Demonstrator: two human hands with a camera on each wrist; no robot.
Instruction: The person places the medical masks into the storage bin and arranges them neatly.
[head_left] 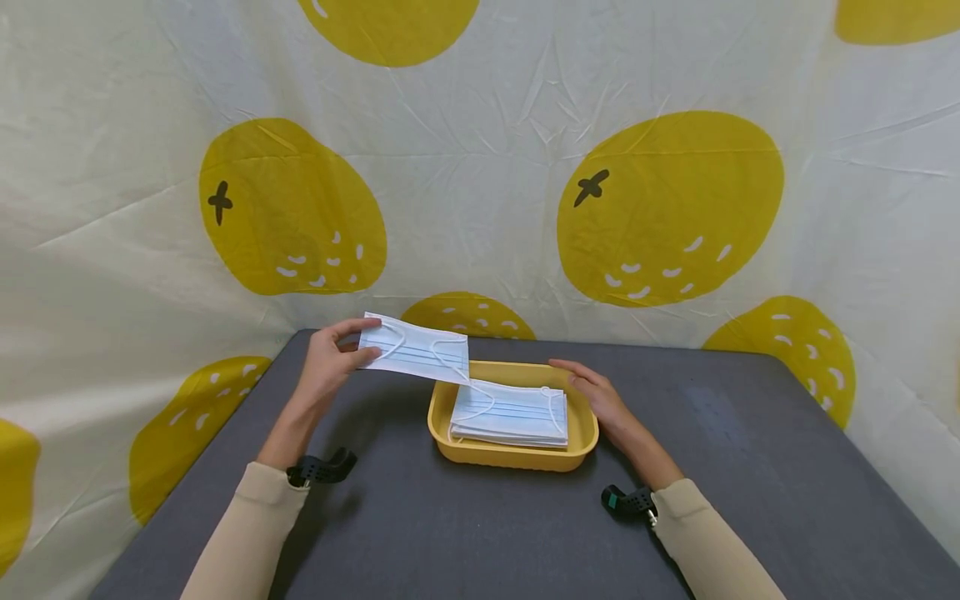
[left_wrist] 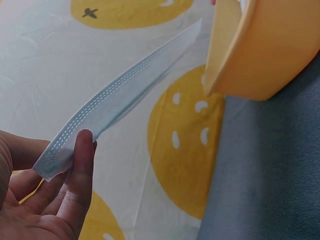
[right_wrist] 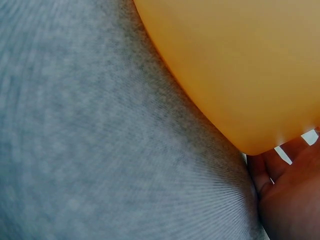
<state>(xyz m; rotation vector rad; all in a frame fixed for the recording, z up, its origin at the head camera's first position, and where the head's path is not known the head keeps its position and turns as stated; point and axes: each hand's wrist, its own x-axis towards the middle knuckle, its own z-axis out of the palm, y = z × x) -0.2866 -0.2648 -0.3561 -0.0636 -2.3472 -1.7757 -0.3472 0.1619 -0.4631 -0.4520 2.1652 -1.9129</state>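
My left hand (head_left: 337, 354) pinches one end of a white and pale blue face mask (head_left: 416, 347), held in the air above the tray's left rear corner. In the left wrist view the mask (left_wrist: 120, 97) runs edge-on from my fingers (left_wrist: 80, 165) toward the tray (left_wrist: 260, 50). A yellow tray (head_left: 513, 454) sits mid-table with a stack of masks (head_left: 512, 412) in it. My right hand (head_left: 592, 392) rests with straight fingers against the tray's right rim; the right wrist view shows only the tray wall (right_wrist: 240, 65) and part of my palm (right_wrist: 290, 190).
The grey felt table (head_left: 750, 467) spreads around the tray. A cream cloth with large yellow fruit prints (head_left: 667, 208) hangs behind and to both sides, close to the table's far edge.
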